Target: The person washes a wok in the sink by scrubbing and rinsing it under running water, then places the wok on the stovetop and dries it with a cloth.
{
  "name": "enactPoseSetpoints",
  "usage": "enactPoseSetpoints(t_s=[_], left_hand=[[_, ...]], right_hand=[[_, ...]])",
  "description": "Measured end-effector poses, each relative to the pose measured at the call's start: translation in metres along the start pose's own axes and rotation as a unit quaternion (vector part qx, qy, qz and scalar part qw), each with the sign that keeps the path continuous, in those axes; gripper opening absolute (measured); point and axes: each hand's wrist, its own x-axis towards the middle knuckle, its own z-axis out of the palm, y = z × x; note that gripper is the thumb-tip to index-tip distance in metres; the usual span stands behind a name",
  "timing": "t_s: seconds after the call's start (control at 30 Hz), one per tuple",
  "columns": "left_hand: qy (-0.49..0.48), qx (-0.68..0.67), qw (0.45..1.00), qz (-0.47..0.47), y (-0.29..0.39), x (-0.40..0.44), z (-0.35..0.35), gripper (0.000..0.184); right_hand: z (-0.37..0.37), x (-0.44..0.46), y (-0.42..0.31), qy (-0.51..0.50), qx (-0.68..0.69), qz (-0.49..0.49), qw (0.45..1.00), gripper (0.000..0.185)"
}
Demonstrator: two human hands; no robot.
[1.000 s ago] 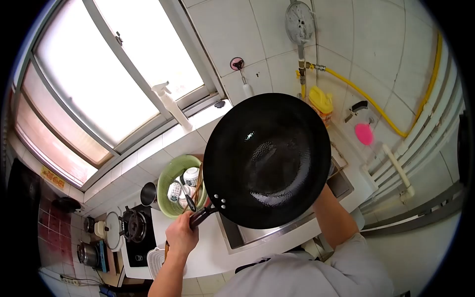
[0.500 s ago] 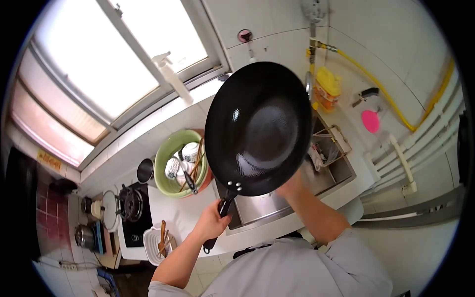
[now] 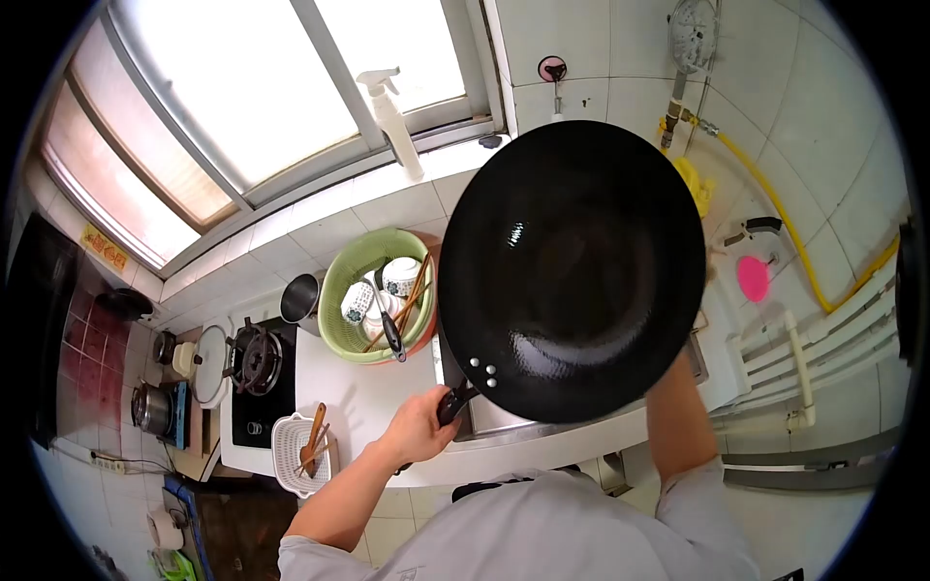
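Observation:
A large black wok [image 3: 576, 271] is held up above the sink [image 3: 523, 412], its inside facing me and covering much of the basin. My left hand [image 3: 423, 426] is closed around the black handle at the wok's lower left. My right forearm reaches up behind the wok's lower right edge; the right hand itself is hidden by the wok. Left of the wok, a green basket [image 3: 334, 315] holds white patterned bowls [image 3: 400, 276], chopsticks and a black-handled utensil.
A white basket [image 3: 288, 455] with wooden utensils stands on the counter near the gas stove [image 3: 237, 407]. A grey cup [image 3: 298, 298] is beside the green basket. On the sill stands a spray bottle [image 3: 395, 126]. A pink item [image 3: 753, 278] hangs at the right.
Since the half-second-old frame, the wok has shifted right and turned more fully towards me, covering more of the sink. The view has shifted too. My right hand has passed out of sight behind the wok.

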Motion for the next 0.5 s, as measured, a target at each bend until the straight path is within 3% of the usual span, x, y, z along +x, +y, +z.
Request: enactPoseSetpoints(t_s=[0.13, 0.27, 0.37, 0.5], left_hand=[[-0.103, -0.021, 0.994, 0.023, 0.007, -0.004, -0.01, 0.021], [-0.171, -0.143, 0.975, 0.021, 0.012, -0.005, 0.001, 0.017], [-0.204, -0.232, 0.95, -0.049, 0.027, 0.001, 0.009, 0.016], [-0.198, -0.267, 0.942, -0.039, 0.03, 0.015, 0.019, 0.016]], right_hand=[[0.0, 0.025, -0.002, 0.017, -0.063, 0.043, 0.997, 0.052], [-0.004, 0.029, 0.007, 0.037, -0.081, 0.095, 0.991, 0.051], [-0.009, 0.025, 0.018, 0.051, -0.081, 0.135, 0.986, 0.05], [-0.013, 0.012, 0.032, 0.061, -0.059, 0.188, 0.979, 0.048]])
